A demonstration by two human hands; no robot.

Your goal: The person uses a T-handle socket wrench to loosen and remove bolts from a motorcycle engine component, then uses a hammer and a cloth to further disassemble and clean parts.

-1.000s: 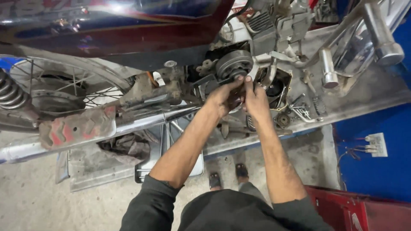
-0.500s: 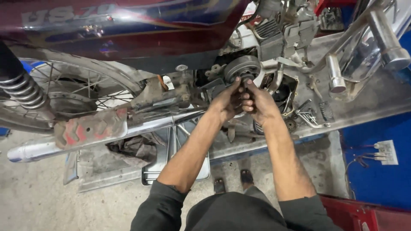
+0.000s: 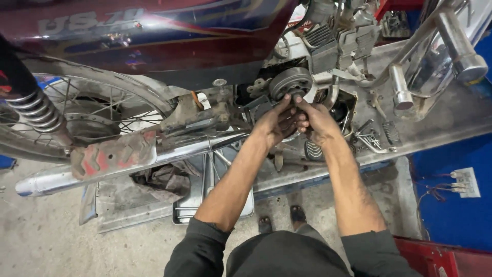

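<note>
Left hand (image 3: 274,124) and right hand (image 3: 315,122) both pinch the lower rim of the round clutch drum (image 3: 291,83) seated on the open engine (image 3: 328,77), cover off, refit seemingly unfinished.

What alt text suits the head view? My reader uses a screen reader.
Both hands, left hand and right hand, grip a round ribbed engine part on a maroon motorcycle. A chrome exhaust pipe runs left; a metal tray lies on the floor.
</note>
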